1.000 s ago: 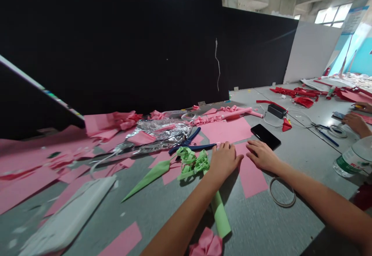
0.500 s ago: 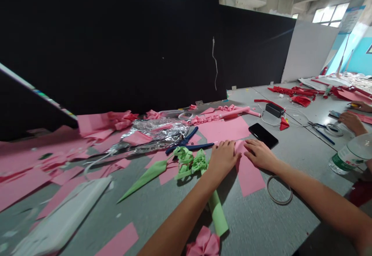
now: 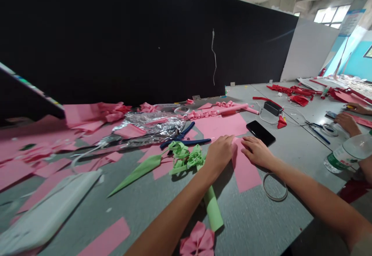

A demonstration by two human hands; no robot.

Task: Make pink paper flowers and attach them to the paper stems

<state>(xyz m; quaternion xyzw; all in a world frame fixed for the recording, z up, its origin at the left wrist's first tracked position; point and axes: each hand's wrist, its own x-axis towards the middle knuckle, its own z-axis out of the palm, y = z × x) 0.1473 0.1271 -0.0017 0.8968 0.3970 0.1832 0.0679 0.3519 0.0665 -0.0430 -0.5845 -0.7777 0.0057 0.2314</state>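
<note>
A pink paper strip (image 3: 245,172) lies on the grey table between my hands, its far end at my fingers. My left hand (image 3: 220,152) grips the strip's upper left edge, fingers bent together. On the strip's upper right edge rests my right hand (image 3: 257,151), fingers spread and lying fairly flat. A green paper piece with curled loops (image 3: 186,157) and a rolled green tube (image 3: 213,209) lie beside and under my left forearm. Just beyond my right hand is a black phone (image 3: 260,133).
Blue-handled pliers (image 3: 186,141), crumpled silver foil (image 3: 157,126) and pink scraps spread to the left. A folded pink flower (image 3: 198,240) sits near the front. At right are a beige ring (image 3: 275,187), a bottle (image 3: 343,155) and another person's hands (image 3: 347,122).
The view has shifted slightly, so the table items appear a little further left. My left hand's fingers have moved slightly at the strip's edge.
</note>
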